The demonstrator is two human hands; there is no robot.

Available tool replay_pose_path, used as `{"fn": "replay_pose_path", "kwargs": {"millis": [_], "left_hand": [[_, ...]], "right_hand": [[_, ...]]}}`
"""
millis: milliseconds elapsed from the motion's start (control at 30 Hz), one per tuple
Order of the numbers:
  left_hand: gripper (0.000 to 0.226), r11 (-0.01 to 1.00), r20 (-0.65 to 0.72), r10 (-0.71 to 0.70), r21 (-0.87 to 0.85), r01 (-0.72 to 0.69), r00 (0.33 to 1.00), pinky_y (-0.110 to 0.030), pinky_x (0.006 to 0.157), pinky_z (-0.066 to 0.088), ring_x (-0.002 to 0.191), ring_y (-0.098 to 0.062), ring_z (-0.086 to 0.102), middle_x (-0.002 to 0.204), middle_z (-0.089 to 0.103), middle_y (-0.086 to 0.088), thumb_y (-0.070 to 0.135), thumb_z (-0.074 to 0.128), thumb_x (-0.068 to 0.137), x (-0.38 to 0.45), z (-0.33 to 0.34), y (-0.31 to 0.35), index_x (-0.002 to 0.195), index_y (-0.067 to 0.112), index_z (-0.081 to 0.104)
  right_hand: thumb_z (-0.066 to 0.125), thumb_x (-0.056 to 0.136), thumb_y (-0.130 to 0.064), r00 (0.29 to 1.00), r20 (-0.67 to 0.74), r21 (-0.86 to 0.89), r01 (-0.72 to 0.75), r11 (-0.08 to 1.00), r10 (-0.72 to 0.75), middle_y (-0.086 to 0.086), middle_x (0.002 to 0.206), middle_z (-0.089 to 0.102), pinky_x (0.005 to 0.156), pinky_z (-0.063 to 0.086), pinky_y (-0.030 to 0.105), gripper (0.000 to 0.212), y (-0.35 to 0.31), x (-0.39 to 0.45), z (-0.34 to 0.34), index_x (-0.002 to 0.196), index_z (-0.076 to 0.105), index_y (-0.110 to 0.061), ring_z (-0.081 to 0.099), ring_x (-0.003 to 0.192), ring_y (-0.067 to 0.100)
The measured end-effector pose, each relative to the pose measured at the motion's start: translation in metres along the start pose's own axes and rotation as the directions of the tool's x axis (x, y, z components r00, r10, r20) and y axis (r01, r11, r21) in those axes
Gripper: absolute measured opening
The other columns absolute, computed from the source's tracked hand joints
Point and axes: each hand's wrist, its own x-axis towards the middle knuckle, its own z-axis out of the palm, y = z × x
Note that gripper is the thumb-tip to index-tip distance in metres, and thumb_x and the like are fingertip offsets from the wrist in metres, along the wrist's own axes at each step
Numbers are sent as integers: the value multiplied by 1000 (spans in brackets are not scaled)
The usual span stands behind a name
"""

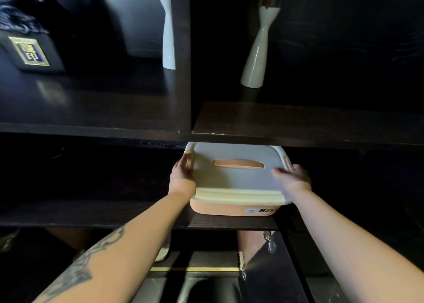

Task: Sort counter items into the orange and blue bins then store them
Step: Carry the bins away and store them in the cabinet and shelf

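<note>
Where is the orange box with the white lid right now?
The orange plastic bin with the white lid sits on the dark lower shelf, centre of view, between left hand and right hand.

Lidded bin (pixel 234 201) sat on the lower shelf (pixel 91 211), partly under the upper shelf board (pixel 298 123). Left hand (pixel 182 176) lay at its left side, right hand (pixel 292 179) on the lid's right edge. Above: two vases (pixel 168 39) (pixel 258 57), either side of an upright divider (pixel 182 73); a box (pixel 32 52) far left.
</note>
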Motion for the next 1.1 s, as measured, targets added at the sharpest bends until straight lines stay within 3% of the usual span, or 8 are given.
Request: {"fn": "replay_pose_path", "kwargs": {"millis": [133,300,367,500,733,900,1000,1100], "left_hand": [[79,987,1,-119,-106,119,993,-30,98,45,116,-22,54,134,55,-3,-15,31,76,-14,-24,-10,140,29,45],[55,998,-8,-43,-48,43,999,-21,56,42,60,-8,50,88,66,-3,-1,37,91,-50,-70,-37,137,27,48],[55,996,-10,-56,-74,55,998,-25,68,49,73,-9,58,88,65,10,1,38,92,-68,-90,-47,137,32,46],[62,989,-18,-99,-115,96,995,-35,99,43,115,-14,50,132,52,9,1,39,92,-103,-129,-69,144,35,34],[62,984,-194,-127,-149,99,973,-28,97,39,114,-4,49,117,56,28,2,46,88,-172,-177,-122,135,42,45],[64,980,-235,-190,-110,169,953,-29,96,43,111,3,54,112,60,31,1,53,83,-213,-185,-162,131,44,48],[68,949,-228,-315,-100,300,921,-42,97,46,115,-27,57,119,65,0,-3,51,77,-228,-177,-200,132,37,51],[70,914,-165,-404,-110,390,900,-32,87,45,112,-22,57,116,65,2,-12,50,74,-240,-160,-239,126,34,56]], "right_hand": [[78,73,-37,1000,-18,139,25,990,-22,13,121,63,95,50,40,67,17,-28,7,128,53,-8,62,109,30],[81,71,-31,997,51,280,49,959,-66,7,110,67,92,51,43,59,35,-82,22,120,56,-11,64,102,29],[81,71,-28,994,82,343,39,938,-72,5,102,67,86,52,39,53,41,-107,30,116,56,-15,64,95,25],[81,73,-26,995,33,416,72,906,-94,-4,97,66,80,51,36,53,50,-166,48,119,55,-26,63,90,19],[81,71,-10,997,34,612,32,790,-66,-22,96,65,75,50,23,52,89,-268,88,97,58,-49,63,88,2],[82,68,-11,994,82,537,20,843,-75,-11,112,64,87,52,32,63,118,-286,104,116,57,-44,63,102,10],[82,67,-21,993,112,403,-4,915,-45,-16,104,65,85,52,32,56,141,-285,120,112,58,-46,63,95,6],[82,67,-19,978,204,320,-22,947,-46,-17,94,68,80,51,30,47,178,-274,140,94,62,-52,64,89,5]]}}
